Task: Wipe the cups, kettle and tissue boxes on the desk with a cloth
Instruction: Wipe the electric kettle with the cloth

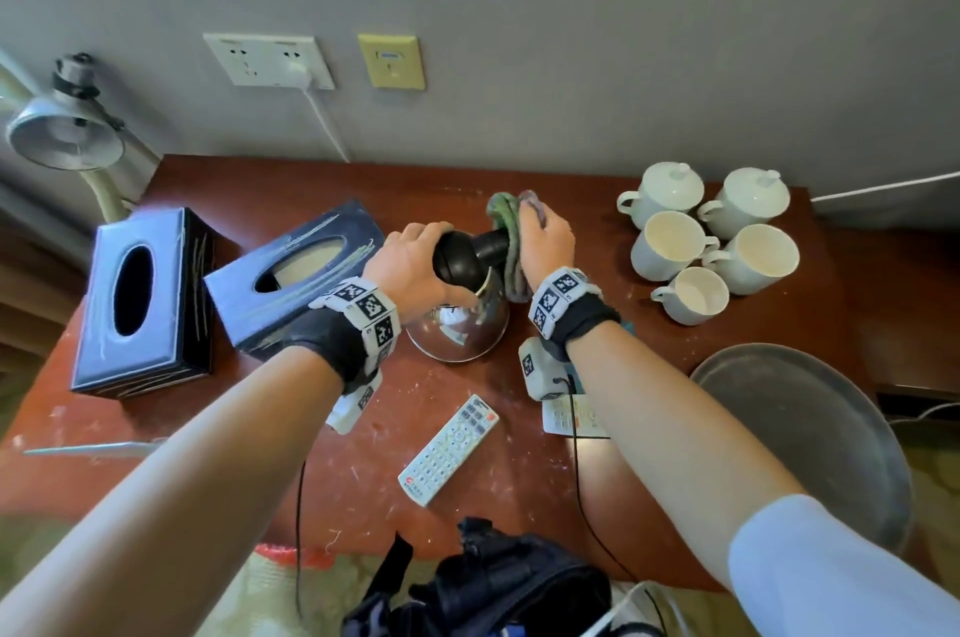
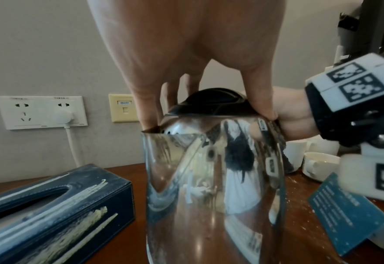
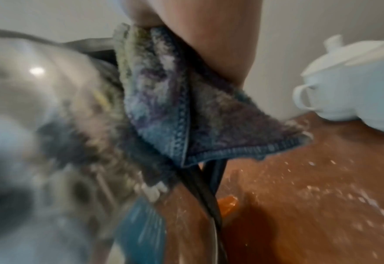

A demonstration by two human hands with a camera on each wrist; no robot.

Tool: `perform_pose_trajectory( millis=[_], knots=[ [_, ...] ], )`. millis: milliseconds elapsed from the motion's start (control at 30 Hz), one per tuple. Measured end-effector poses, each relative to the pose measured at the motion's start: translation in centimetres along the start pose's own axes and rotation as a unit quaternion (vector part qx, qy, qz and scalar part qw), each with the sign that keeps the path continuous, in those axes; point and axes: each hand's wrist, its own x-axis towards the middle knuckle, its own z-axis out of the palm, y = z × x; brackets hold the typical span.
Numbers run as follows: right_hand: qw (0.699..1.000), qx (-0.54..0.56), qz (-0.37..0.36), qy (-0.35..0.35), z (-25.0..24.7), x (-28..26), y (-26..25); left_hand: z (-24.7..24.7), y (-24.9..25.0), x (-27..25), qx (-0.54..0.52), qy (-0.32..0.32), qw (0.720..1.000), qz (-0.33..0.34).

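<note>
Reddish, dust-flecked worktop (image 1: 363, 428) carries the kettle (image 1: 457, 329) right of the tissue boxes (image 1: 291, 283). Left hand (image 1: 410, 262) grips its lid; right hand (image 1: 545, 241) presses the cloth (image 1: 506, 215) on the handle. Body next, likely.

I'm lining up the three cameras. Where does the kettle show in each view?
Head: kettle at centre, left hand on its lid, right hand pressing the cloth on its handle.
Left wrist: fills the centre.
Right wrist: blurred, at left.
Shared landmark: the white cups.
</note>
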Motion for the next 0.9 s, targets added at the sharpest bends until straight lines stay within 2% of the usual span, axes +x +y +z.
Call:
perform_pose_trajectory(
  millis=[100,133,167,233,300,367,400,500,567,633,700,800,900],
  knots=[
    [0.980,0.070,0.187,-0.012,-1.4,1.5,0.3,0.0,0.1,0.0,0.002,-0.002,1.000,0.000],
    [0.975,0.068,0.210,-0.018,-1.7,1.8,0.6,-0.1,0.1,0.1,0.004,-0.005,1.000,-0.001],
    [0.978,0.059,0.202,-0.015,-1.7,1.8,0.8,-0.1,0.1,0.1,0.007,-0.007,1.000,-0.001],
    [0.993,0.031,0.110,0.007,-1.3,0.6,0.3,-0.1,0.1,0.3,0.009,-0.011,1.000,-0.003],
    [0.999,-0.020,-0.042,0.017,-0.3,-1.6,-0.9,-0.1,0.0,0.4,0.014,-0.013,1.000,-0.005],
    [0.970,-0.116,-0.211,0.007,1.2,-3.4,-0.9,0.0,-0.1,0.6,0.021,-0.012,1.000,-0.009],
    [0.953,-0.150,-0.265,0.006,1.7,-3.6,-0.5,0.0,-0.2,0.6,0.021,-0.011,1.000,-0.011],
    [0.938,-0.167,-0.303,-0.005,1.4,-2.8,0.2,0.0,-0.3,0.4,0.013,-0.007,1.000,-0.010],
    [0.954,-0.140,-0.264,-0.012,0.7,-2.2,0.0,0.0,-0.4,0.2,0.005,-0.006,1.000,-0.007],
    [0.987,-0.078,-0.139,-0.012,0.0,-0.9,-0.3,0.2,-0.5,-0.1,0.010,-0.011,1.000,-0.002],
    [1.000,-0.014,0.016,-0.012,-0.5,1.1,0.0,0.1,-0.7,-0.1,0.028,-0.029,0.999,0.001],
    [0.977,0.102,0.185,-0.039,-0.9,3.2,2.4,-0.3,-0.5,0.1,0.078,-0.061,0.995,0.009],
    [0.963,0.180,0.199,-0.012,-0.6,2.6,3.4,-0.9,0.1,0.4,0.129,-0.085,0.988,0.018]
  ],
)
